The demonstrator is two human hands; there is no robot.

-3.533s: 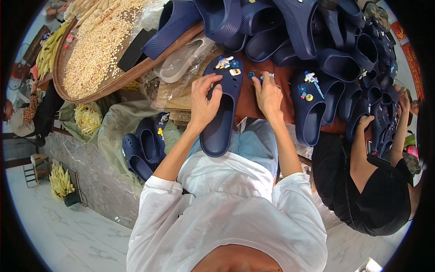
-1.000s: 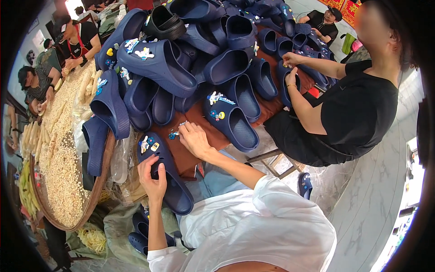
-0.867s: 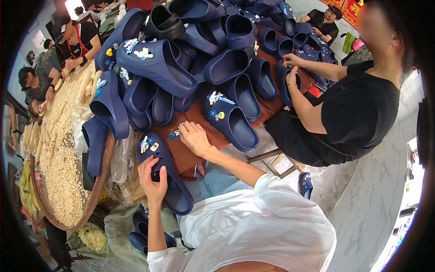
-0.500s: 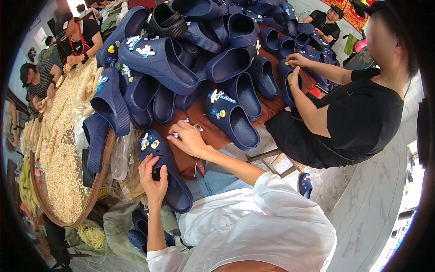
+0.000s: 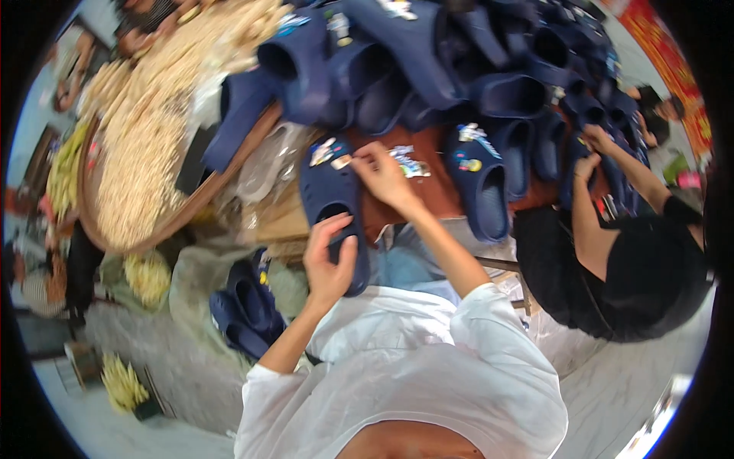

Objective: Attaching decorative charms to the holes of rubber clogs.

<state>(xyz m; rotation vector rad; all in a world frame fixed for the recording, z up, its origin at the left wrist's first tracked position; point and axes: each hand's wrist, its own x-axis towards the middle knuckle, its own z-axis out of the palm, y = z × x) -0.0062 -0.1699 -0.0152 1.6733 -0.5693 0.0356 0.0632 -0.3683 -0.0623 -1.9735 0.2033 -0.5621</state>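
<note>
Left hand [image 5: 329, 264] clamps the heel of the navy clog [image 5: 334, 206] at the near desk [image 5: 428, 200] edge, steadying it so the right hand [image 5: 382, 174], fingers pinched together, can work a small charm [image 5: 342, 161] at its toe.

A brown table [image 5: 440, 203] stands on pale stone floor [image 5: 612, 390] in bright daylight.

a shoe stall: heaped navy clogs [image 5: 428, 69] on a table [image 5: 436, 191].
</note>
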